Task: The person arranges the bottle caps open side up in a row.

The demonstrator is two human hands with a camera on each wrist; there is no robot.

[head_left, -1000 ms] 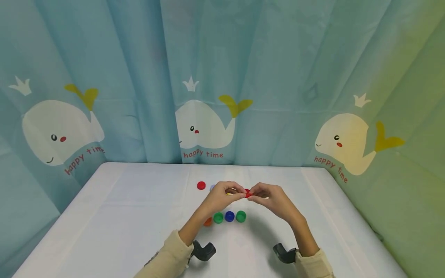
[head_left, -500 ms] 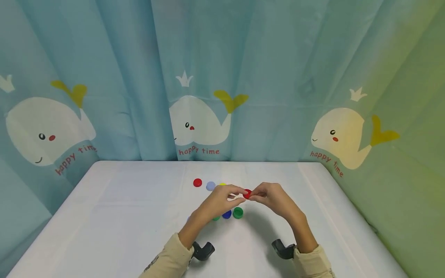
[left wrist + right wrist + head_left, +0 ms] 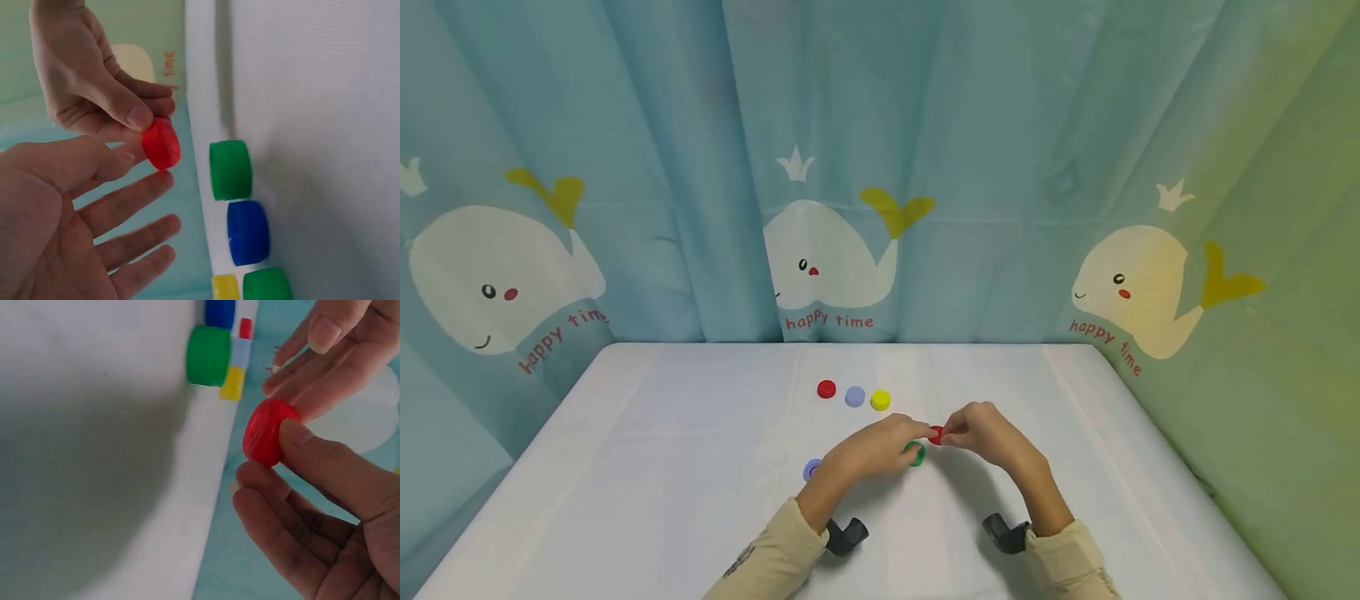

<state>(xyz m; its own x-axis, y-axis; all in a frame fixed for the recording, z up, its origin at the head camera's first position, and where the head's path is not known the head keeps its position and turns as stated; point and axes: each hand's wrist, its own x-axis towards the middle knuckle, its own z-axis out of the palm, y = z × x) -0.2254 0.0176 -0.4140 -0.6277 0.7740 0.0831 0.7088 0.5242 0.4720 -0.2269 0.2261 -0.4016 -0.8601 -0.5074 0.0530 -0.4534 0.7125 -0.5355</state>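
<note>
My right hand (image 3: 992, 435) pinches a red bottle cap (image 3: 265, 434) between thumb and fingers, raised above the table. In the left wrist view that cap's side (image 3: 161, 144) faces my left hand (image 3: 37, 212). The left hand's fingers are spread and fairly straight, with the tips right beside the cap. Under the left hand in the head view, a green cap (image 3: 915, 454) shows partly, lying on the table. A blue cap (image 3: 249, 232) and a second green cap (image 3: 267, 286) sit in line with it in the left wrist view, both hidden under the left hand from above.
Behind the hands, red (image 3: 826, 389), light blue (image 3: 854, 397) and yellow (image 3: 881, 400) caps stand in a row. Another light blue cap (image 3: 812, 470) lies left of the left wrist. The white table (image 3: 662, 467) is backed by a whale-print curtain (image 3: 1000, 125).
My left hand has loosened from the red cap, spread its fingers and sunk lower over the front caps. The right hand keeps its pinch and has come down slightly. The yellow cap is uncovered.
</note>
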